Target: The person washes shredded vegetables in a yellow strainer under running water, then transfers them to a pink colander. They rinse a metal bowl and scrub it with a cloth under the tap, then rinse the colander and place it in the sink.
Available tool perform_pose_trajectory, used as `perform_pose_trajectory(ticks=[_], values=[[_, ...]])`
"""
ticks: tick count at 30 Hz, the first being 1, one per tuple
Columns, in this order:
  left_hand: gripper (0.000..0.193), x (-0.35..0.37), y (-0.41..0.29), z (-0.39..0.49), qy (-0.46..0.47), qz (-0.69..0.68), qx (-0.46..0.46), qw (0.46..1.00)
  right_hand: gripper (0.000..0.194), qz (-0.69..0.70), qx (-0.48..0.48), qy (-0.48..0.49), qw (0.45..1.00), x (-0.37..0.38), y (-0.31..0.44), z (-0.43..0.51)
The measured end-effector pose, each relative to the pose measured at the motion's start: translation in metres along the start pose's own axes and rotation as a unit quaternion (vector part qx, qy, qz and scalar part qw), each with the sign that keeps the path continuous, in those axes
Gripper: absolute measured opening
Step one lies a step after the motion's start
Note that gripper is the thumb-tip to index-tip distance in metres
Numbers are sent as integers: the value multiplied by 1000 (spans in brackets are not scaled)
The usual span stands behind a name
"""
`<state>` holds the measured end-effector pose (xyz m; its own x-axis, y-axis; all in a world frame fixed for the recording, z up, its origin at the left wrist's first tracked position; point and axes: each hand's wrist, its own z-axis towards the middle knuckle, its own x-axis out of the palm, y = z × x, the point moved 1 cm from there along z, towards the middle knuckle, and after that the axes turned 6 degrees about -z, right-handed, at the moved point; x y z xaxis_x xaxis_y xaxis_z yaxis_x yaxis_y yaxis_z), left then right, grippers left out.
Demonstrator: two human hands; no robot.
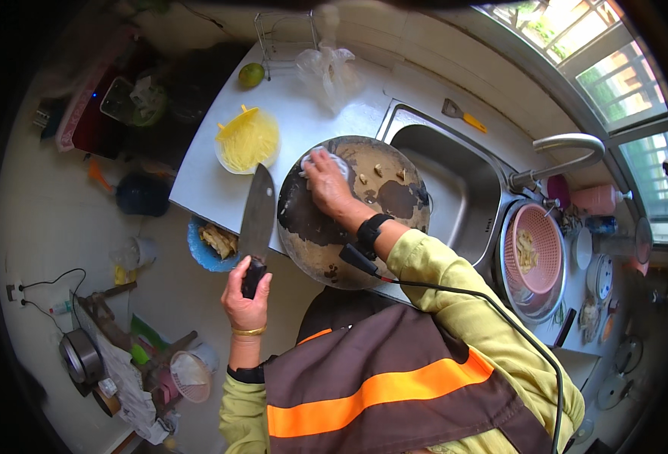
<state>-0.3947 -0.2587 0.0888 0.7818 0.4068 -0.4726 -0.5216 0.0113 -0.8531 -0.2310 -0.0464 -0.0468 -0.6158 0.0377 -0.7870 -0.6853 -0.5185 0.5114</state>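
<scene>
My left hand [247,301] grips the black handle of a kitchen cleaver [259,213], its broad blade pointing away from me beside the board. Under my right hand [329,184] is a crumpled white cloth [339,160], pressed on the far left part of a round, dark-stained cutting board [305,249]. A few small pale food scraps [378,169] lie on the board's far right part. The board rests on the white counter and overlaps the sink's near-left rim. Left of it stands a white bowl of thin yellow shreds with a yellow-handled tool [247,139].
A steel sink [453,170] with a faucet [566,144] is at the right. Beyond it, a pink colander [538,244] holds pale food pieces. A blue bag-lined bin [200,249] with peelings sits below the counter's left edge. A yellow-handled scraper [463,115], green fruit [251,75] and plastic bag [329,76] lie behind.
</scene>
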Motion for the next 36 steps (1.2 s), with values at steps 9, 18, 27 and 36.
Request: perform_pose_trajectory(ticks=[9,18,27,36], values=[[40,4,4,24,12,-65,9,998,22,68,-276,187,940,-12,47,-10],[40,8,10,44,33,-83,42,995,10,177,-202,219,938,-60,19,-42],[39,35,17,58,87,-109,45,989,26,-14,-71,-52,996,-74,-5,16],[40,49,22,62,113,-113,35,987,40,-91,-71,34,993,-39,9,-36]])
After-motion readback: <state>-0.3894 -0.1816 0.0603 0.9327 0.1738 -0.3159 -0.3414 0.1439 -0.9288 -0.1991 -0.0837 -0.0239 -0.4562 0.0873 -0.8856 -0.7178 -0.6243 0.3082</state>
